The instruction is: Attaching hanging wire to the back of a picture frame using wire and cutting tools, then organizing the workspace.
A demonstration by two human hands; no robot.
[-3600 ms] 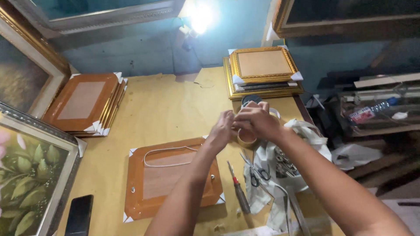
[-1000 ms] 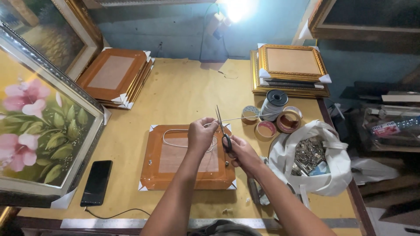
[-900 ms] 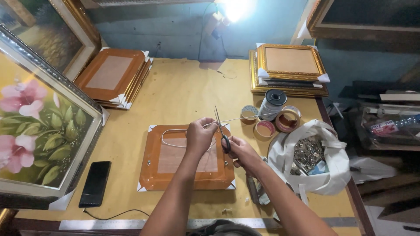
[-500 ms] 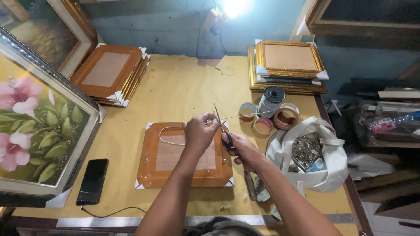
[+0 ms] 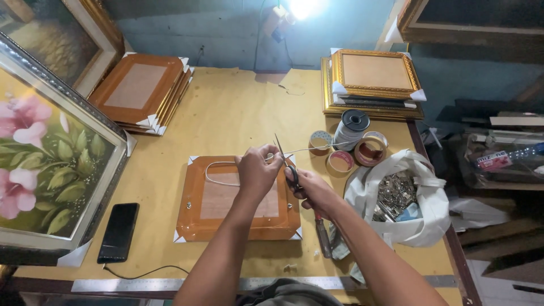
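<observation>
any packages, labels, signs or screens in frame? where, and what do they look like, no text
Phone: flat on the table's left front, black rectangle, screen dark.
White bag: right of the right hand, soft, open, full of small metal clips.
Bottle label: on a clear bottle lying on the shelf at far right, red and white band.
Spool: behind the tape rolls, upright cylinder of white cord, black top.

Framing workshop, lit from the far wall

A yellow-topped worktable [image 5: 226, 113] stood against a blue-grey wall [image 5: 226, 34], where one bright lamp [image 5: 306, 7] glared. Dark shelving [image 5: 498, 141] crowded the right side; a large framed painting [image 5: 51, 39] leaned far left.
</observation>
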